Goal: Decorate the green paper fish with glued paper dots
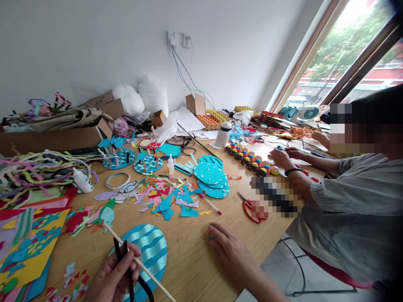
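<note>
My left hand (118, 268) is closed around a thin pale wooden stick (151, 274) and a dark brown pipe cleaner (145, 289), which is bent and hangs below the fingers. Under it lies a blue oval card (159, 247) with wavy light-blue strips. My right hand (231, 249) rests palm down at the table's near side, its fingers curled by a tiny orange-and-blue scrap (210, 237); its thumb is hidden. Left of the stick's tip are green and pink paper fish (106, 213). Red-handled scissors (252, 210) lie beyond my right hand.
Paper scraps (170, 203), a tape roll (117, 180), glue bottles (170, 165) and stacked blue ovals (212, 174) cover the table's middle. Pipe cleaners (40, 172) heap at left. On the right, a seated person (349, 201) works beside painted egg-tray pieces (248, 159).
</note>
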Tool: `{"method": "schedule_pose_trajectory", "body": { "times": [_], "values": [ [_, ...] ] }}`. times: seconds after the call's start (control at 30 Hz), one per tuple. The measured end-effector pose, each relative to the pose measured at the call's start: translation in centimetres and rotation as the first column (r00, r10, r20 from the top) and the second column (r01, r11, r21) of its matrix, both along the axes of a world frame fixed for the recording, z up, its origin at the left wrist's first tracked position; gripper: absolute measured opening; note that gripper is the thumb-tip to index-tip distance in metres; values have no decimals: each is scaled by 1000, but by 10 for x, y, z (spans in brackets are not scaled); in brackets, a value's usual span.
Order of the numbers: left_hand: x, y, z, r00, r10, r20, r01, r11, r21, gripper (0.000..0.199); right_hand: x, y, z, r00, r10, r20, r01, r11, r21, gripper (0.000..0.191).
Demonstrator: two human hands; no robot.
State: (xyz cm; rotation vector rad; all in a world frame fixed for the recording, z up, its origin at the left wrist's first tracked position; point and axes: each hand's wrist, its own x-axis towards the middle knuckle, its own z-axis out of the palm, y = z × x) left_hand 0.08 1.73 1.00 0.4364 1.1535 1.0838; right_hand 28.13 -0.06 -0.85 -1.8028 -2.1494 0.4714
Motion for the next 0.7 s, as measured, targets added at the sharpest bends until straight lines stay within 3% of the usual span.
{"method": "schedule_pose_trajectory", "body": {
  "times": [0.1,0.33,0.47,0.7],
  "values": [
    [1,0,0,1000,-5,-11,5,1000,8,35,1,27,3,994,-103,33,101,993,52,29],
    [-2,0,-2,1000,-21,-11,21,1000,23,33,-1,79,3,950,-84,302,127,984,-125,21],
    [-3,1,-7,999,-34,32,34,999,2,31,-2,78,6,943,-65,327,123,979,-161,22],
    [-1,-1,-5,998,-45,48,45,999,-4,30,-8,45,13,969,-9,247,58,979,-195,18]
  ]
}}
